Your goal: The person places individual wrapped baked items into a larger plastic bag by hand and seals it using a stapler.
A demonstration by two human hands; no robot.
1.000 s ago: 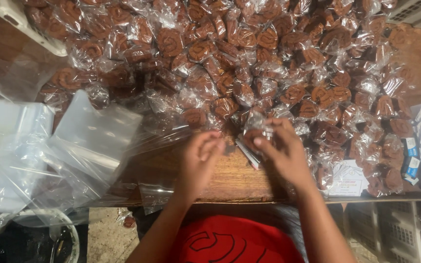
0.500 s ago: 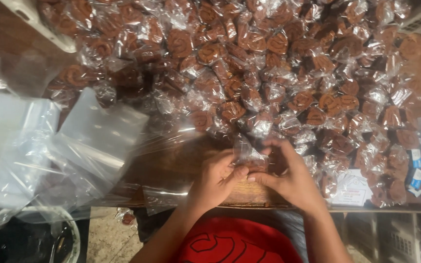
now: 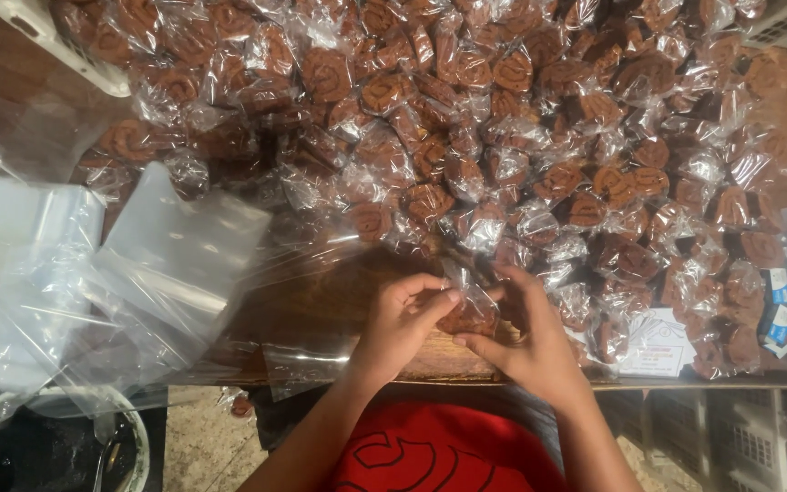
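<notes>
both hands pinched on one wrapped brown sweet (image 3: 469,312) at the near table edge (image 3: 412,364): left hand (image 3: 400,321) fingertips on its left side, right hand (image 3: 532,344) cupping from right and below. wrapper's loose end points away toward the pile of wrapped sweets (image 3: 503,118); both hands equally close.

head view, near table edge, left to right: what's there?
Stack of clear empty bags → loose clear bags → left hand → wrapped brown pastry held between both hands → right hand → white card → blue-and-white packets.
</notes>
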